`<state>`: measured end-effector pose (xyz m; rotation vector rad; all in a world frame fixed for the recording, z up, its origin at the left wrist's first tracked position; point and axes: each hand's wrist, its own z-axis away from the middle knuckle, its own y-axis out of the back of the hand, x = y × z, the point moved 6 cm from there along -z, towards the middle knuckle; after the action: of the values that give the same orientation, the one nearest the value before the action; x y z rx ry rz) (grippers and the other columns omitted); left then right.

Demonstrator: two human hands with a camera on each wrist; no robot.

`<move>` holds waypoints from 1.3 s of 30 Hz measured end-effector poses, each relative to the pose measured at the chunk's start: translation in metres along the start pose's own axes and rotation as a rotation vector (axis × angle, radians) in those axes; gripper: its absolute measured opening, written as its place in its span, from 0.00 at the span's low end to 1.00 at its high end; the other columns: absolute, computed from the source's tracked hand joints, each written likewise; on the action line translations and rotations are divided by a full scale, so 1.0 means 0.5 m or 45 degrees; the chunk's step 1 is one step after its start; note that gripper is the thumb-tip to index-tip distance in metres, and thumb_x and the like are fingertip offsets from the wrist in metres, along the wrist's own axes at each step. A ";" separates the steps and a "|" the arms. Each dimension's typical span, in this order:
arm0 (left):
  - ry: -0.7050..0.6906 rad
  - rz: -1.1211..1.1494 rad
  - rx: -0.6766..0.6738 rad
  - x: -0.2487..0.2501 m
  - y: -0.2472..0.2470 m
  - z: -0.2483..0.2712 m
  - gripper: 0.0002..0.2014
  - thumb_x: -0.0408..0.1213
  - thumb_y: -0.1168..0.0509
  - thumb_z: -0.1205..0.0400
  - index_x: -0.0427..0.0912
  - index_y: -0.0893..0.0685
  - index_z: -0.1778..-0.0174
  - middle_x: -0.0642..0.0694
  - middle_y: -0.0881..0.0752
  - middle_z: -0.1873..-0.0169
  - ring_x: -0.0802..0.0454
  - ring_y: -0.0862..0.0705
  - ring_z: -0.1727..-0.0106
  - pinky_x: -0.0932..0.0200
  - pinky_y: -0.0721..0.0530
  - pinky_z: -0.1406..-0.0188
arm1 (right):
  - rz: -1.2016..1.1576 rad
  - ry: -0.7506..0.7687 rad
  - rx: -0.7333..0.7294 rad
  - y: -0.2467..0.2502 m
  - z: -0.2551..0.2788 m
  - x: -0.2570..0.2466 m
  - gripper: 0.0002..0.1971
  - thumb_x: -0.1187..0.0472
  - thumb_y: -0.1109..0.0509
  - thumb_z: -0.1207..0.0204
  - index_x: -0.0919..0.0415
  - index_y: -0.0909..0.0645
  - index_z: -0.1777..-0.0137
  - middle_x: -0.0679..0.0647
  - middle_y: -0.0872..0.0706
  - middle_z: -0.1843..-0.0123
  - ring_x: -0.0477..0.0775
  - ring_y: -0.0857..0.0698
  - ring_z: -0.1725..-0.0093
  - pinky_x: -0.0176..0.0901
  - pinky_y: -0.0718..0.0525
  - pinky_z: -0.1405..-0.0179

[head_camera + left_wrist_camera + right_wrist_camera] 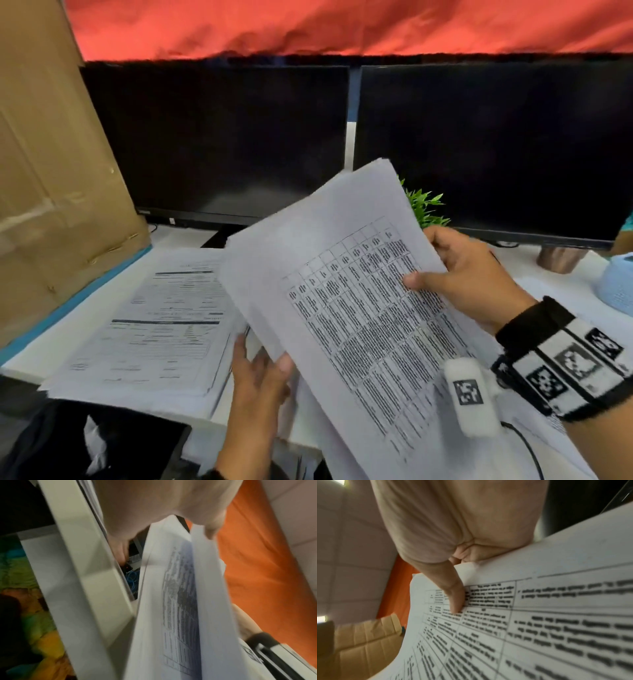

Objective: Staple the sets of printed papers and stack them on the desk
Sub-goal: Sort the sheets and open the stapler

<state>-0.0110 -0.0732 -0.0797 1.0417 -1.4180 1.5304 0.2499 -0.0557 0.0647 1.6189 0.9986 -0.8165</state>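
Both hands, left hand (260, 373) and right hand (469, 277), grip clamped on the paper set (359, 308), its table print too blurred to read.

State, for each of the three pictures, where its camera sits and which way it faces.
Head: worn on the head, looking down at the desk; shows both hands.
Left wrist: looks up along the left hand, past the desk edge.
Right wrist: looks along the right hand, thumb on the print.
Shared: all show the held set of printed papers.

right hand (462, 524) grips printed papers (539, 622) at the edge, thumb (455, 599) pressed flat on the table text. cardboard box (364, 649) behind, blurred.
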 end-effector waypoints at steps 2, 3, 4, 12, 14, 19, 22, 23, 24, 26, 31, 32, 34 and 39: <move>-0.092 0.023 -0.159 0.039 -0.030 -0.014 0.46 0.56 0.24 0.36 0.57 0.33 0.20 0.40 0.16 0.33 0.40 0.15 0.35 0.33 0.16 0.41 | -0.148 0.055 0.096 0.017 0.016 -0.024 0.19 0.77 0.24 0.32 0.56 0.19 0.47 0.50 0.08 0.50 0.52 0.09 0.50 0.52 0.13 0.50; -0.148 0.039 -0.194 0.069 -0.047 -0.012 0.43 0.56 0.23 0.36 0.55 0.29 0.23 0.40 0.13 0.37 0.41 0.14 0.37 0.34 0.15 0.43 | -0.192 0.091 0.156 0.028 0.022 -0.035 0.19 0.77 0.24 0.32 0.55 0.19 0.47 0.50 0.08 0.50 0.51 0.09 0.49 0.50 0.13 0.51; -0.213 0.047 -0.190 0.100 -0.063 -0.012 0.41 0.56 0.20 0.37 0.55 0.25 0.27 0.43 0.11 0.40 0.45 0.12 0.40 0.41 0.13 0.45 | -0.230 0.127 0.217 0.039 0.028 -0.047 0.19 0.76 0.25 0.31 0.54 0.19 0.48 0.49 0.08 0.50 0.51 0.09 0.49 0.48 0.12 0.52; -0.710 -0.082 -0.284 0.277 -0.181 -0.009 0.20 0.39 0.34 0.22 0.49 0.21 0.32 0.55 0.11 0.40 0.55 0.13 0.38 0.60 0.15 0.42 | -0.301 0.355 0.496 0.095 0.072 -0.117 0.24 0.72 0.25 0.29 0.46 0.24 0.41 0.41 0.10 0.45 0.40 0.12 0.45 0.31 0.14 0.52; -0.702 -0.154 -0.342 0.264 -0.193 -0.011 0.24 0.34 0.30 0.22 0.52 0.24 0.30 0.57 0.12 0.40 0.59 0.13 0.39 0.67 0.16 0.44 | -0.223 0.309 0.530 0.088 0.087 -0.095 0.26 0.64 0.23 0.29 0.41 0.26 0.37 0.40 0.12 0.42 0.37 0.13 0.43 0.34 0.15 0.50; -0.513 -0.289 -0.414 0.181 -0.193 -0.004 0.26 0.27 0.29 0.23 0.52 0.24 0.31 0.58 0.11 0.43 0.60 0.13 0.40 0.70 0.16 0.44 | -0.235 0.091 0.560 0.055 0.126 0.003 0.22 0.47 0.26 0.34 0.34 0.25 0.40 0.30 0.13 0.45 0.30 0.15 0.46 0.37 0.20 0.46; -0.448 -0.268 -0.415 0.158 -0.192 0.003 0.24 0.31 0.28 0.24 0.54 0.21 0.34 0.57 0.10 0.44 0.59 0.13 0.41 0.72 0.17 0.50 | -0.284 0.091 0.565 0.047 0.131 0.009 0.16 0.48 0.29 0.29 0.33 0.24 0.42 0.29 0.13 0.46 0.29 0.15 0.46 0.33 0.22 0.50; -0.418 -0.212 -0.402 0.155 -0.190 0.002 0.25 0.32 0.27 0.26 0.53 0.20 0.34 0.56 0.10 0.44 0.58 0.12 0.41 0.70 0.16 0.51 | -0.293 0.093 0.560 0.046 0.131 0.005 0.14 0.48 0.31 0.28 0.33 0.23 0.43 0.28 0.13 0.47 0.27 0.16 0.48 0.31 0.23 0.52; -0.367 -0.120 -0.389 0.151 -0.186 -0.001 0.27 0.32 0.27 0.28 0.52 0.20 0.33 0.53 0.10 0.44 0.56 0.12 0.42 0.67 0.14 0.51 | -0.293 0.096 0.547 0.044 0.130 0.000 0.13 0.47 0.32 0.26 0.33 0.23 0.43 0.26 0.14 0.49 0.25 0.16 0.49 0.29 0.24 0.53; -0.229 0.067 -0.375 0.140 -0.181 -0.008 0.29 0.30 0.25 0.29 0.52 0.20 0.31 0.49 0.10 0.42 0.52 0.12 0.41 0.58 0.15 0.47 | -0.266 0.087 0.514 0.042 0.125 -0.006 0.10 0.49 0.34 0.23 0.33 0.23 0.44 0.22 0.15 0.51 0.22 0.18 0.50 0.25 0.25 0.57; -0.377 -0.324 -0.367 0.159 -0.184 -0.016 0.15 0.28 0.34 0.18 0.54 0.14 0.44 0.60 0.08 0.51 0.64 0.11 0.49 0.74 0.18 0.55 | -0.102 0.071 0.526 0.073 0.113 -0.019 0.24 0.48 0.28 0.29 0.41 0.28 0.32 0.33 0.14 0.41 0.31 0.16 0.43 0.35 0.19 0.42; -0.479 -0.427 -0.369 0.177 -0.188 -0.014 0.16 0.27 0.35 0.17 0.56 0.15 0.45 0.63 0.09 0.53 0.67 0.12 0.51 0.78 0.19 0.57 | -0.035 0.105 0.614 0.094 0.114 -0.031 0.33 0.46 0.27 0.32 0.43 0.33 0.26 0.37 0.18 0.34 0.34 0.19 0.37 0.41 0.22 0.34; -0.689 -0.585 -0.382 0.218 -0.199 -0.006 0.18 0.29 0.37 0.15 0.61 0.16 0.45 0.63 0.09 0.56 0.63 0.11 0.56 0.76 0.18 0.60 | 0.204 0.290 0.830 0.141 0.128 -0.091 0.45 0.41 0.22 0.33 0.47 0.42 0.20 0.45 0.29 0.23 0.40 0.29 0.25 0.46 0.31 0.24; -1.216 -1.188 -0.635 0.298 -0.253 0.013 0.18 0.40 0.41 0.16 0.68 0.23 0.36 0.50 0.16 0.71 0.52 0.21 0.74 0.55 0.20 0.74 | 0.751 0.595 0.503 0.180 0.130 -0.247 0.40 0.43 0.17 0.38 0.44 0.28 0.26 0.40 0.20 0.30 0.40 0.24 0.27 0.45 0.30 0.24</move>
<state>0.0547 -0.0693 0.1045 1.8271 -1.4072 -0.0507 0.2767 -0.1569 0.1938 2.3593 0.6148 -0.2345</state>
